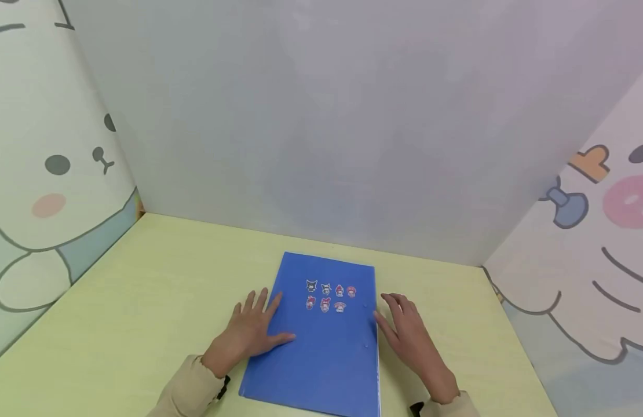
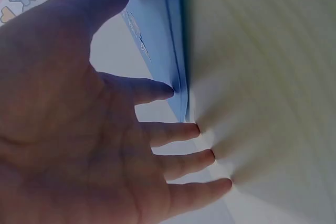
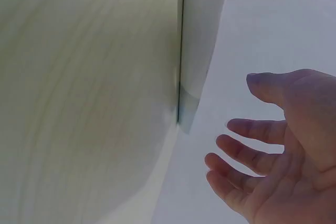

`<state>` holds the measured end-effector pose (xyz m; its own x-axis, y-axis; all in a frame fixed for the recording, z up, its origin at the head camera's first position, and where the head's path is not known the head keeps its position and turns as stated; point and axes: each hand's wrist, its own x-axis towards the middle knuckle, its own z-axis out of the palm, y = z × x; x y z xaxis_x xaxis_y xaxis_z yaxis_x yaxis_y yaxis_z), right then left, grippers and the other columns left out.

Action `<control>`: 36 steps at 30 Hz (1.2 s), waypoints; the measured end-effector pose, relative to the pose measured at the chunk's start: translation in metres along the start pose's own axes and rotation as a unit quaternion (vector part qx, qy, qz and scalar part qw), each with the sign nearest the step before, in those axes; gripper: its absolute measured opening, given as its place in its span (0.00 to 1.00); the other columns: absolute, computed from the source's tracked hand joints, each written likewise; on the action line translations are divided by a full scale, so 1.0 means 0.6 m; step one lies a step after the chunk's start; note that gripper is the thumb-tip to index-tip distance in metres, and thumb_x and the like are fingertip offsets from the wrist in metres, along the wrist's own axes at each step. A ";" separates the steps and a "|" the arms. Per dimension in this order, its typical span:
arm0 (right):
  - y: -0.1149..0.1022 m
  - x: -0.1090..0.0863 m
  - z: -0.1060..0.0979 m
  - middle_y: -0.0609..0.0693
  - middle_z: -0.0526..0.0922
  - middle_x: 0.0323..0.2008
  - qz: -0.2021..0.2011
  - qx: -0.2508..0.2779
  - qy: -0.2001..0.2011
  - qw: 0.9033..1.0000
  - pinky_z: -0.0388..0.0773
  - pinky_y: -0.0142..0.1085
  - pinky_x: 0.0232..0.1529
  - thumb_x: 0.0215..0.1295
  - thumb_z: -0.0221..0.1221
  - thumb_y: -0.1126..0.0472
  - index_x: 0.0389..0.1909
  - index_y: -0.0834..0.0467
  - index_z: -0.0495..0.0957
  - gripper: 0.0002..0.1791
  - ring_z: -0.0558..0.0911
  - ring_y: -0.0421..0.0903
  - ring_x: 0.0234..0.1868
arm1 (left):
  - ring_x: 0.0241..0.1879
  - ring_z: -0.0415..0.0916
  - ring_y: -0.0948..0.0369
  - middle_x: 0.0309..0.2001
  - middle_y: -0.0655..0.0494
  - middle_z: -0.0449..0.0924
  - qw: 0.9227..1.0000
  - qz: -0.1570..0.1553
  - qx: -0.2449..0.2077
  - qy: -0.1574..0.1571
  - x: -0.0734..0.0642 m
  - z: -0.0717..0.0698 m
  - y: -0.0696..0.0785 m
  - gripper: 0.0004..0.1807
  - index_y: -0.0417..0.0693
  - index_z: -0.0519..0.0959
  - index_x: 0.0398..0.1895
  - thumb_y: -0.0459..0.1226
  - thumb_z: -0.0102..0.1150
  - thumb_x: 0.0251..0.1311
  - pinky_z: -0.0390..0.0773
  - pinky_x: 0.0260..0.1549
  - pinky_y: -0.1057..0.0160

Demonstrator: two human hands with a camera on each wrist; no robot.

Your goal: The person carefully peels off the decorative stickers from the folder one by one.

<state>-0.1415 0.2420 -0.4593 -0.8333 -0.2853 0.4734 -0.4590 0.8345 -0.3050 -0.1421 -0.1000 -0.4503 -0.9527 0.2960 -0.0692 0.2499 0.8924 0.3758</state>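
Note:
A blue folder (image 1: 321, 359) lies flat on the table, its cover bearing several small cartoon stickers (image 1: 325, 296) in two rows. Spread over its left edge is my left hand (image 1: 251, 330). In the left wrist view the thumb and index fingertip rest on the blue folder (image 2: 157, 24), while the other fingertips come down on the table beside it. My right hand (image 1: 410, 336) is by the folder's right edge, fingers loosely bent and holding nothing. The right wrist view shows the folder's pale side (image 3: 202, 30) near the right hand (image 3: 283, 156); whether the thumb touches it I cannot tell.
The pale yellow wood-grain table (image 1: 160, 289) extends to both sides of the folder. A plain greyish wall (image 1: 311, 127) stands behind it. Panels with cartoon animals flank it, a left panel (image 1: 40, 116) and a right panel (image 1: 577, 260).

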 end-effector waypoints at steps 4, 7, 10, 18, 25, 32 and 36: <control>-0.001 0.010 0.010 0.59 0.81 0.46 -0.023 -0.005 0.036 0.999 0.79 0.50 0.43 0.64 0.70 0.65 0.53 0.68 0.80 0.20 0.80 0.56 0.46 | 0.74 0.51 0.28 0.75 0.28 0.57 1.000 -0.005 0.000 -0.010 0.001 0.000 0.004 0.51 0.39 0.65 0.76 0.61 0.68 0.59 0.56 0.63 0.25; -0.004 0.017 0.017 0.57 0.82 0.42 -0.022 0.001 0.040 0.999 0.79 0.47 0.40 0.62 0.71 0.66 0.49 0.68 0.82 0.17 0.81 0.52 0.42 | 0.74 0.51 0.28 0.75 0.28 0.56 1.000 -0.005 0.004 -0.008 0.001 -0.001 0.008 0.50 0.39 0.66 0.75 0.61 0.69 0.59 0.56 0.63 0.24; -0.009 0.023 0.022 0.55 0.81 0.39 -0.010 0.010 0.029 0.999 0.79 0.44 0.39 0.61 0.72 0.68 0.45 0.66 0.82 0.13 0.79 0.49 0.41 | 0.74 0.51 0.28 0.74 0.28 0.57 1.000 -0.003 0.005 -0.004 0.000 -0.002 0.011 0.49 0.39 0.67 0.75 0.60 0.69 0.59 0.57 0.63 0.24; -0.024 0.043 0.040 0.51 0.77 0.32 0.008 0.036 -0.011 0.999 0.77 0.40 0.36 0.59 0.73 0.69 0.36 0.61 0.79 0.11 0.76 0.45 0.35 | 0.73 0.52 0.28 0.74 0.28 0.57 1.000 0.000 0.009 0.005 0.003 0.004 0.011 0.50 0.39 0.67 0.75 0.60 0.69 0.58 0.57 0.62 0.24; -0.039 0.055 0.045 0.51 0.78 0.33 0.026 0.055 -0.045 0.997 0.79 0.36 0.33 0.60 0.72 0.69 0.35 0.61 0.80 0.09 0.76 0.42 0.31 | 0.74 0.51 0.28 0.75 0.28 0.57 1.000 -0.006 0.009 0.001 0.002 0.004 0.012 0.50 0.40 0.66 0.76 0.61 0.69 0.58 0.56 0.63 0.24; -0.051 0.068 0.051 0.54 0.80 0.34 0.031 0.055 -0.066 0.996 0.80 0.38 0.33 0.60 0.72 0.70 0.36 0.64 0.80 0.09 0.78 0.46 0.32 | 0.75 0.50 0.29 0.75 0.29 0.56 1.000 -0.012 0.008 -0.003 -0.001 0.004 0.011 0.50 0.40 0.66 0.76 0.61 0.68 0.58 0.55 0.64 0.24; -0.057 0.075 0.054 0.55 0.80 0.35 0.038 0.058 -0.084 0.994 0.80 0.40 0.33 0.60 0.72 0.69 0.37 0.65 0.80 0.10 0.78 0.47 0.32 | 0.75 0.50 0.29 0.75 0.29 0.56 1.000 -0.013 0.013 -0.003 -0.001 0.004 0.010 0.50 0.41 0.66 0.76 0.61 0.68 0.58 0.55 0.64 0.24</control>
<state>-0.1730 0.1854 -0.4544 -0.9024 -0.3059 0.3034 -0.4165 0.7997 -0.4325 -0.1395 -0.0942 -0.4505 -0.9580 0.2738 -0.0851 0.2286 0.9085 0.3498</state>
